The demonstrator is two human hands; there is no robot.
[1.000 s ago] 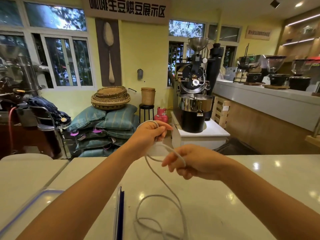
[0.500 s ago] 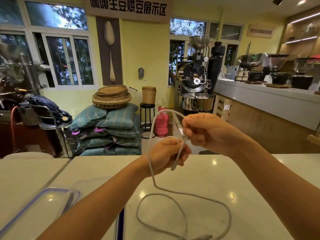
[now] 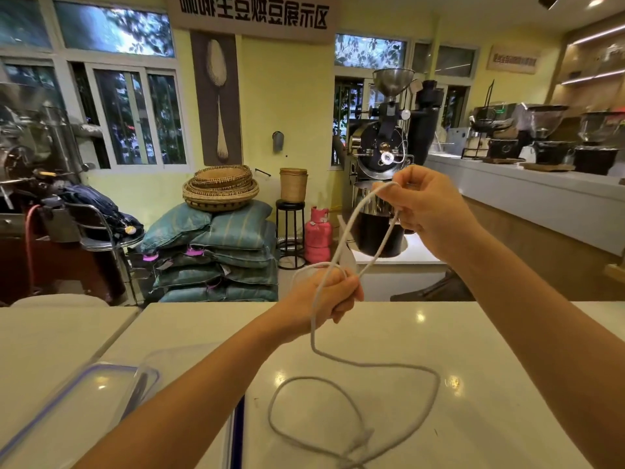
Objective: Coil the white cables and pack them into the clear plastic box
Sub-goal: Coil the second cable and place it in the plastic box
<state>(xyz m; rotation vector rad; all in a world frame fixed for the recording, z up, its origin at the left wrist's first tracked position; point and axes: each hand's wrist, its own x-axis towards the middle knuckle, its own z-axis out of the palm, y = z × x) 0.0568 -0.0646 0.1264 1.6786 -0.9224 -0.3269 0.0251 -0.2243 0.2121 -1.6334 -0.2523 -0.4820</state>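
Both hands hold a thin, round white cable (image 3: 368, 238) in the air above the glossy pale worktop (image 3: 473, 350). The left hand (image 3: 326, 296) is fisted, its grip clamped on a small loop of cable. The right hand (image 3: 427, 211), higher up, pinches the cable between thumb and fingers, so two strands run taut between the hands. The slack drops from the left fist and lies on the worktop in a loose, wide oval that crosses itself near the lower edge. The clear plastic box (image 3: 148, 377) with a blue-rimmed lid (image 3: 61, 401) sits at the lower left, well apart from the cable. A wall sign (image 3: 253, 11) carries bold Chinese characters, apparently mirrored.
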